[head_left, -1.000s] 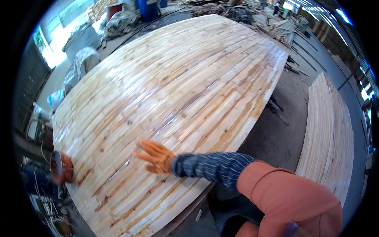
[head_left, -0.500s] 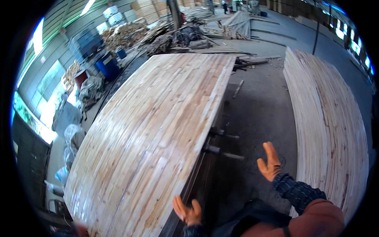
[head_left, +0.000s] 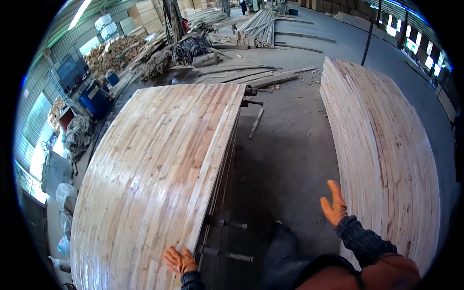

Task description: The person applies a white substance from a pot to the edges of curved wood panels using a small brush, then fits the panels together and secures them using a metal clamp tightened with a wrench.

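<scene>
Wide wood panel on the left, wood stack on the right.
2 near clamps jut from the panel's right side. The step in hand looks like feeling or steadying the panel's surface; the next move probably calls for a light, flat palm kept clear of those clamps. The left hand has its fingers spread and loose, the panel directly beneath them; the right hand, raised near the stack, has parted fingers grasping nothing, well apart from the panel.
</scene>
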A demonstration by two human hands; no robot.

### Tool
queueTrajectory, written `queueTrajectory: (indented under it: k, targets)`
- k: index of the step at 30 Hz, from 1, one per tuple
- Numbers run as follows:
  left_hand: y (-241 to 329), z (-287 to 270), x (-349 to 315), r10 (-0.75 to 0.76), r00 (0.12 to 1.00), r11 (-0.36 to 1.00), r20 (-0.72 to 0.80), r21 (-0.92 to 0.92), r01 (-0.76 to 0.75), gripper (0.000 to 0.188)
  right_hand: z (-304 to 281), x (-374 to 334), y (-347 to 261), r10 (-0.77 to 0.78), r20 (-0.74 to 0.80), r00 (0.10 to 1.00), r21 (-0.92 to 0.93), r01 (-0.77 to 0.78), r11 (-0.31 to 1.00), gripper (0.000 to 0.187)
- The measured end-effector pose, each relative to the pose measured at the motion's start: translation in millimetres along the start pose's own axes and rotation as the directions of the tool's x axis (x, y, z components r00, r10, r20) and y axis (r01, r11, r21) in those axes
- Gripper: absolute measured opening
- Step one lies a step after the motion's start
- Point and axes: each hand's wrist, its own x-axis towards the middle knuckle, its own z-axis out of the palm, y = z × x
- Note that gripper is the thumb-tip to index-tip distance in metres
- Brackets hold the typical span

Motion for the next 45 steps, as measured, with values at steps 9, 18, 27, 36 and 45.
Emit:
queueTrajectory:
  k: [9,18,27,36,45]
  targets:
    - [94.2,-53.2,52.2,-0.256,0.865,0.965,0.432,0.058,0.257,0.054,86.0,306.4,-14.5,-0.173,0.229,0.958,0.207,0.126,0.970,0.053]
    - [563.4,12.5,155.8,0.291,0.512,-0.071,0.808,-0.516,0.854,0.048,191.8,594.5,23.4,-0.253,0.334,0.908,0.121,0.225,0.967,0.054]
    - [764.3,124.5,274.1,-0.057,0.249,-0.910,0.967,-0.153,0.385,0.058,310.9,810.1,101.7,-0.071,0.733,0.677,-0.198,0.312,0.929,0.057]
    - [766.9,117.5,272.3,-0.202,0.296,-0.839,0.934,-0.321,0.439,0.051,344.6,895.5,125.7,0.064,0.925,-0.374,-0.230,-0.420,0.878,0.036]
    - [825.9,96.2,276.7,-0.166,0.159,-0.727,0.973,-0.229,0.647,0.051,322.8,853.0,139.0,-0.123,0.906,0.406,0.161,-0.062,0.985,0.036]
